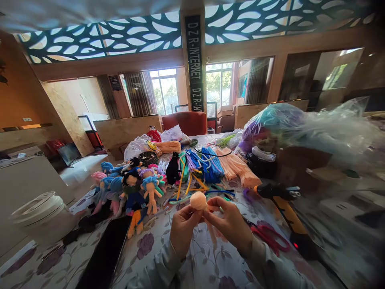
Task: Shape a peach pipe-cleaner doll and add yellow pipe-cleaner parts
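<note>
The fingers of the left hand and right hand are closed in a pinch on a round peach ball. Below them spreads the table, covered with a flowered cloth. Bulging plastic bags crowd its far right. A heap of small dolls lies left of centre, with blue stems and peach stems bundled to its right. A white lidded tub stands at far left; an orange-and-black glue gun lies at right, red-handled scissors near the right wrist. The ball is held up before the bundles, above the cloth.
</note>
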Available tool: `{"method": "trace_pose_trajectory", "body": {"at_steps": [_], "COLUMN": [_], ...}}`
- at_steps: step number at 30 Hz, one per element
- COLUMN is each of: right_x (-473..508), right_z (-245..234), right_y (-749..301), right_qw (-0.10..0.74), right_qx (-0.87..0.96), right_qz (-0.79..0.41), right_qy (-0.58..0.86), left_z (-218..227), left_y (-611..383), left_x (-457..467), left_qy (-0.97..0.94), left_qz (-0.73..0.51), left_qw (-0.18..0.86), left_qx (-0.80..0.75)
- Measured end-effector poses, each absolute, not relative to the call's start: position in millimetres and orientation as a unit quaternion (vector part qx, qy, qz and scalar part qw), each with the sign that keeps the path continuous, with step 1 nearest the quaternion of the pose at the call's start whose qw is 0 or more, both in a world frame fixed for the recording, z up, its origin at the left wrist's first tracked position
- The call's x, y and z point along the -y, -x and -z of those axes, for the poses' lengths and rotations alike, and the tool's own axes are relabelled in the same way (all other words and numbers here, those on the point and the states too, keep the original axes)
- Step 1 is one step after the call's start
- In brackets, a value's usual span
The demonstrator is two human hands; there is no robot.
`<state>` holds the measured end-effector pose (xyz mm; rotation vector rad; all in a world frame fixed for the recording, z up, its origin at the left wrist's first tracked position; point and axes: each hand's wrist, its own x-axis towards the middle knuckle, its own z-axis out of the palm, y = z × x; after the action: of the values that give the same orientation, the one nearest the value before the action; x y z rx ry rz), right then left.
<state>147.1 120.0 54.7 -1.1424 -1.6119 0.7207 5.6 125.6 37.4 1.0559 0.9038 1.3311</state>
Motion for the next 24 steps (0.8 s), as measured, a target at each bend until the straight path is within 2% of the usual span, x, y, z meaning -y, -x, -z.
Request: {"method": "trace_pose_trajectory", "body": {"at_steps": [13, 20, 24], "right_x": [-123, -130, -131], "right_z": [-46, -46, -49], "right_y": [-143, -158, -160], "right_qw": [0.500, 0.488, 0.488], "right_qx": [0.649, 0.572, 0.563], "right_qz": [-0.316, -0.533, -0.529], "right_qy": [0.479, 0.389, 0.406], "left_z": [-39, -37, -35], "left_y": [-6, -4, -4], "left_x": [-125, -128, -128], "left_qy": [-0.463, -0.462, -0.444], "left_qz": [-0.564, -0.545, -0.564], "left_qw": [0.557, 0.573, 0.574], "left_qx": [-0.397, -0.402, -0.393]}}
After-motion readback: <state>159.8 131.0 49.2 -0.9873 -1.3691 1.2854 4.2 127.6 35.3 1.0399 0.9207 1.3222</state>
